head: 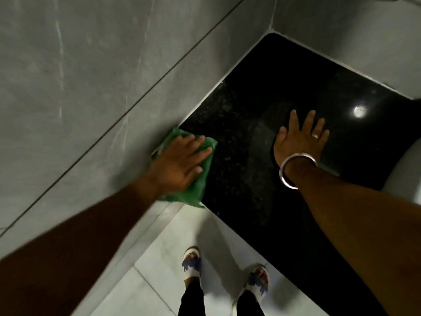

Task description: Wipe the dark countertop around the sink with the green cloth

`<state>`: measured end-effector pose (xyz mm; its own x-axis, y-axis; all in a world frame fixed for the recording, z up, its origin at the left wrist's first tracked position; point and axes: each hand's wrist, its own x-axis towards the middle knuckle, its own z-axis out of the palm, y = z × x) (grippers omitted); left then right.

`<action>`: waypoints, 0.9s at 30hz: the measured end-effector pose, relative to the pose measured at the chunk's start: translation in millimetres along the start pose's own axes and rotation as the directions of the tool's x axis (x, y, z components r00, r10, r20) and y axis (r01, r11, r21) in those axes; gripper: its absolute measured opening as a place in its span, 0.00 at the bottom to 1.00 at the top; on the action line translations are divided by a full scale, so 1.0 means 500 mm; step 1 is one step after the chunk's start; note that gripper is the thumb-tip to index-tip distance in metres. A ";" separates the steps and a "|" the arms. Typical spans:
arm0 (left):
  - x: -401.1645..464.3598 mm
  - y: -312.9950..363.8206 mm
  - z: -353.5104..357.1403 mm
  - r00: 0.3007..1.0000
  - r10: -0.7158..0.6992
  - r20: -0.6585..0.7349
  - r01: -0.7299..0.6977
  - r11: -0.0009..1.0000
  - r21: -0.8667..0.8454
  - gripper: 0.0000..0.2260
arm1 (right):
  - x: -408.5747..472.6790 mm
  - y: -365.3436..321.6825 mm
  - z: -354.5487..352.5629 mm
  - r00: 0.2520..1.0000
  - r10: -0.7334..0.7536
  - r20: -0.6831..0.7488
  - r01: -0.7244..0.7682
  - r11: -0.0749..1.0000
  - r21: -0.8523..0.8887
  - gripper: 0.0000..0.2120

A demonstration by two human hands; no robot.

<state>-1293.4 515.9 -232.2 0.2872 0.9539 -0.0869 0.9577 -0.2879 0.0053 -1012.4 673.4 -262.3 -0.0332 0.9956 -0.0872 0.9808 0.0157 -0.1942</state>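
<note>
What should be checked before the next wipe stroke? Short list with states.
1. Green cloth flat under left hand: ok.
2. Cloth on dark countertop, at its near-left corner by the wall: ok.
3. Right hand flat on the counter, clear of the cloth: ok.
4. Path ahead free of objects: ok.
5. White sink edge at far right, away from the cloth: ok.
6. Cloth damp or dry: cannot tell.

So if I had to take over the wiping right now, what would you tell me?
Left hand: flat, pressing the green cloth on the countertop at its left edge by the grey wall.
Right hand: open, empty, flat on the countertop's middle.
Sink: white rim at the far right.
Done: can't tell which parts are wiped.
Left: probably the back corner and the strip beside the sink.
</note>
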 end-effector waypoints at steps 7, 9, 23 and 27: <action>-0.028 0.310 0.021 0.854 0.519 -0.027 -0.514 0.837 -0.186 0.21 | -0.007 0.041 -0.029 0.984 -0.147 0.099 0.131 0.979 0.154 0.25; -0.032 0.281 0.015 0.817 0.575 -0.029 -0.573 0.807 -0.143 0.22 | -0.044 0.055 -0.063 0.956 -0.285 0.066 0.265 0.939 0.219 0.26; -0.094 0.171 -0.015 0.997 -0.062 -0.037 0.035 0.865 -0.501 0.11 | -0.302 -0.093 -0.107 0.777 -0.414 0.474 0.324 0.909 0.262 0.15; -0.064 0.183 -0.078 0.983 0.114 0.146 0.050 0.597 -0.801 0.12 | -0.383 -0.018 -0.171 0.822 -0.225 0.523 -0.130 0.820 0.557 0.10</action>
<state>-1214.0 462.0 -190.1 0.3889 0.8920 -0.2305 0.6016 -0.0564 0.7968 -998.5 490.6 -160.4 -0.3489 0.7665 -0.5391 0.7018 -0.1676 -0.6924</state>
